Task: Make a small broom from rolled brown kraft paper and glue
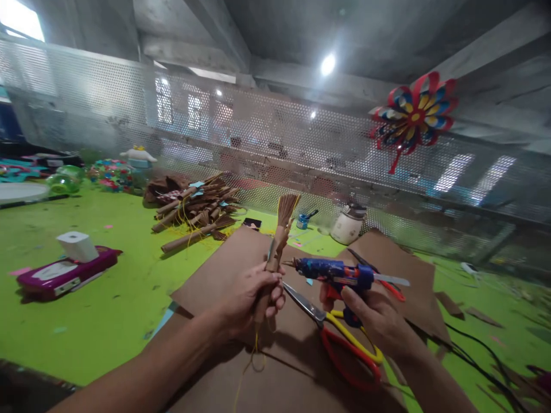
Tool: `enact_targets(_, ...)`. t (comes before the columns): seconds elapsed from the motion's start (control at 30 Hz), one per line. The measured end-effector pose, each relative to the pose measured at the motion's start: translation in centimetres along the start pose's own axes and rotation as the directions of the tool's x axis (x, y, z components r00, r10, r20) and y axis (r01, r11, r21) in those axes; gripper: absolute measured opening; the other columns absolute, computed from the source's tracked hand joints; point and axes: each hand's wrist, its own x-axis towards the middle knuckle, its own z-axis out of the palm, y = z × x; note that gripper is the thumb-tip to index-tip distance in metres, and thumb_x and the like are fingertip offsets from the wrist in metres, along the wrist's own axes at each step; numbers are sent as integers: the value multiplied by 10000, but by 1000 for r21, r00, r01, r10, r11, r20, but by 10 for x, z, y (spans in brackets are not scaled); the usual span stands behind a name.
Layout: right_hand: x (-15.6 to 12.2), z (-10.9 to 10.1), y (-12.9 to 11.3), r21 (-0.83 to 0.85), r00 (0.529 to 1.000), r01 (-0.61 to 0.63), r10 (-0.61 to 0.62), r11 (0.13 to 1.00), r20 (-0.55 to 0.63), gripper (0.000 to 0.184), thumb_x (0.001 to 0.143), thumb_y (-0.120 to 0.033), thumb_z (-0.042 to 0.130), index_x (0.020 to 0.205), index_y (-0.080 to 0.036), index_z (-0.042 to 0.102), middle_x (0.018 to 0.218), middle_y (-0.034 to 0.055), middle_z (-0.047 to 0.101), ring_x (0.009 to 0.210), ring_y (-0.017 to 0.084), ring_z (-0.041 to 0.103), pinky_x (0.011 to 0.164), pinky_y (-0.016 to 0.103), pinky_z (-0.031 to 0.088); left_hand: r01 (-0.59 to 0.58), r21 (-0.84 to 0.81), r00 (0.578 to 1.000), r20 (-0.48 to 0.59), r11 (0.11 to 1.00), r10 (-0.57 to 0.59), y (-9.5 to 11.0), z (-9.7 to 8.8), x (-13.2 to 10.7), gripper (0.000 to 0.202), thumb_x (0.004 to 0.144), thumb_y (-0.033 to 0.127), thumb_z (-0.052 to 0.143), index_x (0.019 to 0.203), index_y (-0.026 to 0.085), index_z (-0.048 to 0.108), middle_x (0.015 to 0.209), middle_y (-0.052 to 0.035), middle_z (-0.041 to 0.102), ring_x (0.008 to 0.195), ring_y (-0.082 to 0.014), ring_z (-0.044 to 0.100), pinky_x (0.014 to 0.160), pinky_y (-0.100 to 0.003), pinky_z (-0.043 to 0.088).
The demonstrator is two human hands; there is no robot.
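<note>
My left hand (258, 295) is wrapped round a small brown paper broom (279, 244), held upright with its fringed end on top and yellow thread dangling below. In my right hand (374, 315) is a blue hot glue gun (333, 272), a clear glue stick poking from its back. The gun's nozzle points left, close to the broom's handle; I cannot tell if they touch. Under the gun lie scissors (321, 315) with one yellow and one red handle, on sheets of brown paper (224, 269).
Several similar brown rolls (202, 206) are piled at the back. A purple box (69, 272) with a white roll stands left. A white jar (348, 223) and a blue pot (303, 221) are behind. Black cables (482, 355) run at right. A perforated screen (267, 137) closes the table's far side.
</note>
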Motion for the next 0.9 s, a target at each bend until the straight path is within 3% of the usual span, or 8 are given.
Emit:
enact_targets(0.13, 0, 2, 4, -49, 998, -33, 31, 998, -52, 350, 858, -423, 373, 848, -147, 588, 797, 65, 616, 767, 170, 559, 730, 280, 429, 45, 13, 999, 16, 999, -45, -6, 5, -1, 103, 771, 189, 456, 871, 163, 450, 528, 45, 399, 500, -96, 489, 369, -145, 327)
enact_targets(0.3, 1, 3, 6, -157, 995, -36, 22, 987, -92, 354, 843, -436, 397, 806, -148, 599, 786, 67, 620, 759, 176, 556, 730, 287, 422, 64, 46, 997, -55, 997, -61, -5, 14, -3, 110, 757, 228, 505, 750, 173, 410, 489, 77, 320, 419, -50, 404, 327, -111, 216)
enact_targets(0.5, 1, 5, 8, -180, 995, -43, 25, 983, -100, 368, 846, -448, 381, 791, -150, 590, 762, 60, 617, 721, 168, 550, 687, 272, 424, 52, 104, 994, -98, 993, -41, -6, 17, -3, 122, 745, 254, 513, 759, 177, 419, 480, 74, 336, 448, -62, 422, 334, -113, 204)
enact_targets(0.9, 0, 7, 14, -217, 988, -112, 86, 970, -128, 381, 834, -473, 389, 810, -161, 606, 807, 64, 627, 778, 192, 554, 762, 306, 413, 54, 96, 993, -108, 994, -44, -7, 18, -4, 96, 762, 236, 485, 816, 174, 436, 499, 73, 327, 439, -51, 371, 332, -117, 165)
